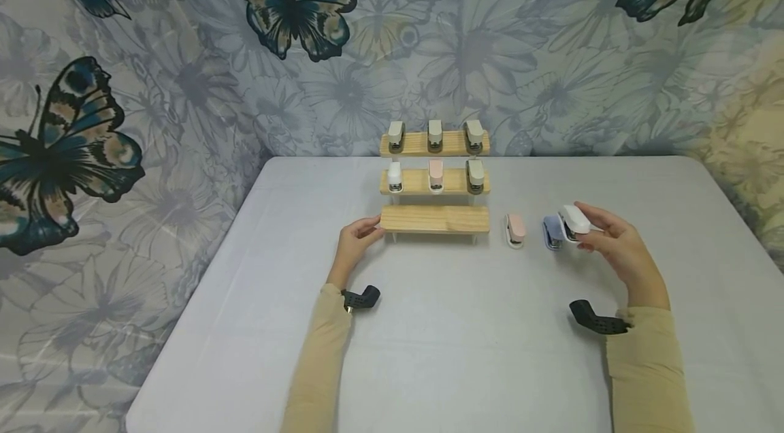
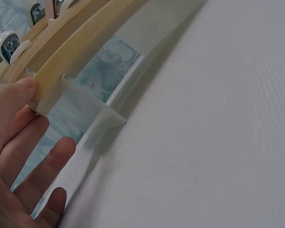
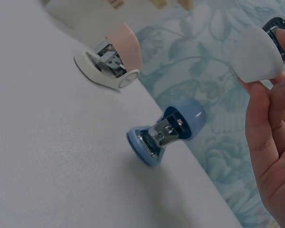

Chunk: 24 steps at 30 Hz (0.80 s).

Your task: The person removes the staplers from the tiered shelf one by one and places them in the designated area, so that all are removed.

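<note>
At the left end of the lowest board of a three-tier wooden display stand, my left hand pinches the board between thumb and forefinger. In the left wrist view its other fingers hang loose beside the stand's translucent leg. My right hand holds a white mini stapler between thumb and fingers, raised off the table. Just left of it a blue mini stapler stands on the table, partly covered by the white one in the head view. A pink-and-white mini stapler stands between the blue one and the stand.
Several mini staplers, grey-beige, white and pink, stand on the upper two boards. A white cloth covers the table. Butterfly-print fabric hangs behind and at the sides.
</note>
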Each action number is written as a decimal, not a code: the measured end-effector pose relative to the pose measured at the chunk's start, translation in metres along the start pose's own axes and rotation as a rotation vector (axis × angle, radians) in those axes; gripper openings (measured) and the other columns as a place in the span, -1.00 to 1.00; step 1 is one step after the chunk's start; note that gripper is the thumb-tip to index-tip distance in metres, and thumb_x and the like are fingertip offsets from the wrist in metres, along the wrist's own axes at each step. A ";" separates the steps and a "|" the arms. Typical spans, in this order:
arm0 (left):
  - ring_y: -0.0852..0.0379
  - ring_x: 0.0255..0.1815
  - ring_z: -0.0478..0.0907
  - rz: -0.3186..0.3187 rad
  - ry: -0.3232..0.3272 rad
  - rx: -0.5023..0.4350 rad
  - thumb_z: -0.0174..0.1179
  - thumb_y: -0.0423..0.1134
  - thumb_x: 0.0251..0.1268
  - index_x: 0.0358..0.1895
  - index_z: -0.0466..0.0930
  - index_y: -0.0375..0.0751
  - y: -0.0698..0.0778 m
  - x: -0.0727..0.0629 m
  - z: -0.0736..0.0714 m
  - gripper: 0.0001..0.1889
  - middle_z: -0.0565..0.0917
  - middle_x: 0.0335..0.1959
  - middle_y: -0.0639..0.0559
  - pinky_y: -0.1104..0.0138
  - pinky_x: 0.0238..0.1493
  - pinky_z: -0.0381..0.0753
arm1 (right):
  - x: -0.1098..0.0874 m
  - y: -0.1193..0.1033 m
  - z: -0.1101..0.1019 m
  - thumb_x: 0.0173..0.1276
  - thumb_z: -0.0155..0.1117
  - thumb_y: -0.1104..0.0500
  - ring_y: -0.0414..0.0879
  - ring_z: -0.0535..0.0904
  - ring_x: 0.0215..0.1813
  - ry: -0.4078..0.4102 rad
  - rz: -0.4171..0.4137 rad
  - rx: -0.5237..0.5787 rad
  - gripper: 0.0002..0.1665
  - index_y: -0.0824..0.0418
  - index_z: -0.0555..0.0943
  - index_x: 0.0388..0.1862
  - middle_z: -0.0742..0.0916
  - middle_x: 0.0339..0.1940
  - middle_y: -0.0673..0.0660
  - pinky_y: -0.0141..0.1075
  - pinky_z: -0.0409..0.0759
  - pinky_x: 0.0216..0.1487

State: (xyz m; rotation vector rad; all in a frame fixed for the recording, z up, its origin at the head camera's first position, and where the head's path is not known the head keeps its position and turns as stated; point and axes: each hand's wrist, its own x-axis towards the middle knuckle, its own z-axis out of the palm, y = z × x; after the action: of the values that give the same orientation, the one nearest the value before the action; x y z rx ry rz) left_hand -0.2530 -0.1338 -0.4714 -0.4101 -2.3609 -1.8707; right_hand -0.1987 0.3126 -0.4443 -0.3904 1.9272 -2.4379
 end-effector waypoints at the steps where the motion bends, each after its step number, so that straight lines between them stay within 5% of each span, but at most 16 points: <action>1: 0.06 -0.20 0.56 -0.003 -0.001 -0.006 0.23 -0.43 0.08 -0.08 0.50 -0.51 0.000 0.000 0.000 -0.68 0.56 -0.08 -0.25 0.29 -0.09 0.49 | 0.000 0.000 0.000 0.18 -0.04 0.63 -0.19 0.52 -0.23 0.003 -0.002 0.008 -0.39 0.27 0.40 0.20 0.55 0.05 -0.02 -0.43 0.52 -0.38; 9: -0.02 -0.09 0.53 -0.014 -0.020 -0.025 0.21 -0.44 0.10 -0.08 0.49 -0.52 -0.001 0.001 -0.002 -0.69 0.54 -0.05 -0.26 0.29 -0.05 0.47 | -0.003 -0.001 -0.004 0.19 -0.10 0.65 -0.18 0.52 -0.17 -0.003 -0.011 0.055 -0.38 0.27 0.41 0.20 0.55 0.04 0.00 -0.41 0.53 -0.35; 24: 0.04 -0.25 0.54 -0.022 0.025 0.021 0.25 -0.40 0.07 -0.10 0.53 -0.47 0.002 0.000 0.002 -0.69 0.59 -0.13 -0.23 0.26 -0.12 0.50 | -0.010 -0.002 -0.018 0.17 -0.11 0.68 -0.19 0.53 -0.13 0.020 -0.021 0.094 -0.37 0.26 0.44 0.17 0.56 0.06 -0.02 -0.40 0.54 -0.32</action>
State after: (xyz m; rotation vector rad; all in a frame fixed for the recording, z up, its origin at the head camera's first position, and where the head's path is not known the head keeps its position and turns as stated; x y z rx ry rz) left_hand -0.2521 -0.1319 -0.4700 -0.3589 -2.3764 -1.8476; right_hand -0.1921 0.3319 -0.4477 -0.3866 1.8163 -2.5432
